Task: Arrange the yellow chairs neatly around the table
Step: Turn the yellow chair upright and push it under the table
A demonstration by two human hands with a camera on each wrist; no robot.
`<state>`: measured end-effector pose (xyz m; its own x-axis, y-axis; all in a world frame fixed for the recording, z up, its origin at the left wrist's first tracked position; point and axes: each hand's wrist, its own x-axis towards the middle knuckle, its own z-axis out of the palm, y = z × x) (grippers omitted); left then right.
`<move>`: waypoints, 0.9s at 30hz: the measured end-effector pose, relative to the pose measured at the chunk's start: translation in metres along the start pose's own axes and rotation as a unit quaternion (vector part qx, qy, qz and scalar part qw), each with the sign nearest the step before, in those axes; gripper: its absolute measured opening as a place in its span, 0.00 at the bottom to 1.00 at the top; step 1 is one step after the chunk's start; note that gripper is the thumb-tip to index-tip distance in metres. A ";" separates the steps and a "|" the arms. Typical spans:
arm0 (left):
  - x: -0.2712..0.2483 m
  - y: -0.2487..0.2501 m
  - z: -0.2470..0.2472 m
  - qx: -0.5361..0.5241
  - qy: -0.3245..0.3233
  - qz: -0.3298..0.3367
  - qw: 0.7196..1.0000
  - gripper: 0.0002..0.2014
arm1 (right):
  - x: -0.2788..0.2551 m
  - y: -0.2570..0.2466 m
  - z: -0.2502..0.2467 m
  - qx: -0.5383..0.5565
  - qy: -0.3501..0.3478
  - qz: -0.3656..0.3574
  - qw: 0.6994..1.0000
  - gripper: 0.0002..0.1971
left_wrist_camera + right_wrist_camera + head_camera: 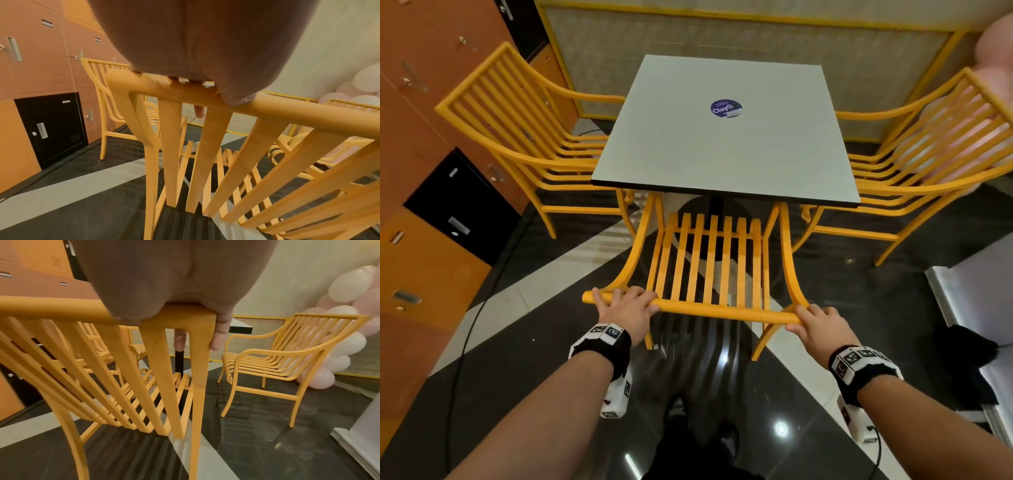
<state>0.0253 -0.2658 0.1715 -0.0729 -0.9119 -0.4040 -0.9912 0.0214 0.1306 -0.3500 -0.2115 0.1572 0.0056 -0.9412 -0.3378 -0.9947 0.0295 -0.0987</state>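
A square grey table (722, 144) with a round purple sticker stands ahead. Three yellow slatted chairs surround it. The near chair (709, 260) sits at the table's front edge, seat partly under the top. My left hand (625, 306) grips the left end of its top rail (287, 110), fingers curled over it. My right hand (816, 322) grips the rail's right end (185, 313), fingertips (216, 342) wrapped down the far side. A second chair (524, 137) stands at the table's left, a third chair (928, 154) at its right.
Orange and black lockers (431, 205) line the left wall. Pink and white balloons (345, 345) cluster behind the right chair. A cable (465, 335) runs over the glossy dark floor at left. A white base (969, 294) with black cloth (969, 346) lies at right.
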 end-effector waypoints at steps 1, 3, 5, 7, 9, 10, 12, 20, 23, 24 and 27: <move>0.006 0.004 -0.001 -0.004 0.001 -0.003 1.000 0.18 | 0.005 0.000 -0.005 -0.003 0.003 0.006 1.000 0.54; 0.019 0.010 -0.005 -0.011 0.000 -0.006 1.000 0.18 | 0.018 0.000 -0.016 -0.009 0.001 0.026 1.000 0.51; 0.034 0.014 -0.011 -0.009 -0.005 -0.004 1.000 0.18 | 0.031 0.000 -0.026 -0.009 -0.015 0.041 0.999 0.44; 0.048 0.015 -0.017 -0.003 -0.012 -0.006 1.000 0.18 | 0.042 0.000 -0.034 -0.010 -0.035 0.053 0.998 0.33; 0.060 0.016 -0.023 0.001 -0.022 -0.009 1.000 0.18 | 0.053 0.000 -0.037 -0.007 -0.040 0.061 0.997 0.23; 0.066 0.017 -0.026 0.001 -0.026 -0.010 1.000 0.18 | 0.059 0.001 -0.038 -0.004 -0.039 0.067 0.997 0.21; 0.075 0.020 -0.031 -0.001 -0.029 -0.009 1.000 0.17 | 0.070 0.001 -0.041 0.002 -0.034 0.082 0.996 0.19; 0.105 0.020 -0.047 0.009 -0.038 -0.004 0.999 0.16 | 0.101 0.000 -0.050 0.004 -0.048 0.094 0.994 0.17; 0.111 0.021 -0.051 0.013 -0.043 0.001 0.999 0.17 | 0.105 -0.001 -0.050 0.009 -0.044 0.096 0.994 0.18; 0.112 0.021 -0.052 0.012 -0.043 0.004 0.999 0.17 | 0.106 -0.001 -0.051 0.009 -0.044 0.098 0.994 0.18; 0.110 0.020 -0.048 0.016 -0.024 0.013 1.000 0.18 | 0.107 -0.002 -0.053 0.010 -0.045 0.106 0.993 0.19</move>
<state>0.0030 -0.3854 0.1728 -0.1028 -0.8903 -0.4436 -0.9918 0.0579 0.1136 -0.3528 -0.3297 0.1706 -0.1941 -0.8788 -0.4358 -0.9721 0.2320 -0.0348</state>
